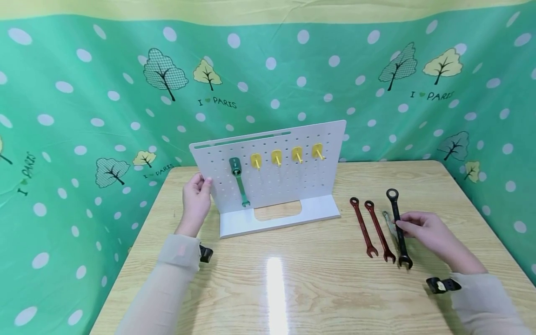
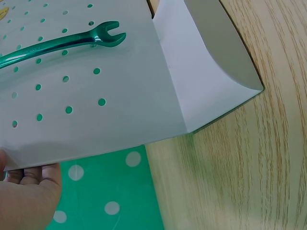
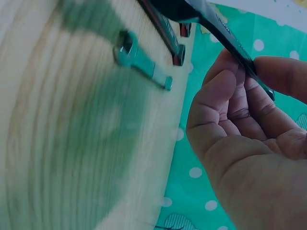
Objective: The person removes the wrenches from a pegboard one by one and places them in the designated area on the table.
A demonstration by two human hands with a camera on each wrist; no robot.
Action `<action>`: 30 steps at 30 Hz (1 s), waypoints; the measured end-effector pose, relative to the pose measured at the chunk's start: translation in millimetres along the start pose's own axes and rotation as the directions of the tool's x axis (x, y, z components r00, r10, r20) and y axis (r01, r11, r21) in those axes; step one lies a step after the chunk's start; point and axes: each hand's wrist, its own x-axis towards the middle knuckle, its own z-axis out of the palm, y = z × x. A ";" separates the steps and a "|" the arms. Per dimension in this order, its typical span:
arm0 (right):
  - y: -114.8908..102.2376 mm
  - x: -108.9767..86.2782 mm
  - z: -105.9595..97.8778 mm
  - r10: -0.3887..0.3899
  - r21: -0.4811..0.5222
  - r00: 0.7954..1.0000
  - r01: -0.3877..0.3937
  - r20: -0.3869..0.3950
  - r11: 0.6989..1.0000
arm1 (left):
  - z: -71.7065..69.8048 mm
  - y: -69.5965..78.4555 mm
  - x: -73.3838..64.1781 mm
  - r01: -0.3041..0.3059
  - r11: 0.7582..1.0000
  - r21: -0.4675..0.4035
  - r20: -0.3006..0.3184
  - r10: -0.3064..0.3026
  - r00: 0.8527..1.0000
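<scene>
My left hand [image 1: 197,200] grips the left edge of a white pegboard [image 1: 289,186], thumb in front and fingers behind, as the left wrist view also shows. A green combination wrench [image 1: 240,188] hangs on the board's leftmost hook. On the right, my right hand [image 1: 431,232] pinches the shaft of a black combination wrench [image 1: 395,209] between thumb and fingers, its ring end pointing away and its open end toward me. In the right wrist view, the wrench is raised off the table. Beneath it lies a small wrench [image 3: 144,69], partly covered in the head view.
Two dark red combination wrenches [image 1: 363,227] lie side by side left of the black one. Several yellow hooks [image 1: 276,158] stick out in a row along the board. The wooden table [image 1: 335,288] ends at a green dotted cloth [image 1: 259,60] behind.
</scene>
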 end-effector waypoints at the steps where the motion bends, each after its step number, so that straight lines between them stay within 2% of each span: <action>1: 1.2 0.0 -1.6 0.003 -0.004 1.000 -0.003 0.000 1.000 | -0.3 -0.1 0.0 -0.001 1.000 -0.004 -0.001 0.001 1.000; 14: 20.2 4.4 -18.9 0.063 -0.113 0.997 -0.057 0.049 0.992 | -1.5 -0.4 0.7 0.015 1.000 0.009 0.003 -0.015 1.000; 21: 20.0 14.1 -21.2 0.096 -0.180 0.994 -0.085 0.053 0.980 | -2.1 0.5 0.1 0.016 1.000 0.001 0.000 -0.016 1.000; 30: 21.2 18.7 -17.9 0.100 -0.234 0.994 -0.088 0.036 0.968 | -1.8 1.7 0.2 0.012 1.000 -0.004 0.015 -0.012 1.000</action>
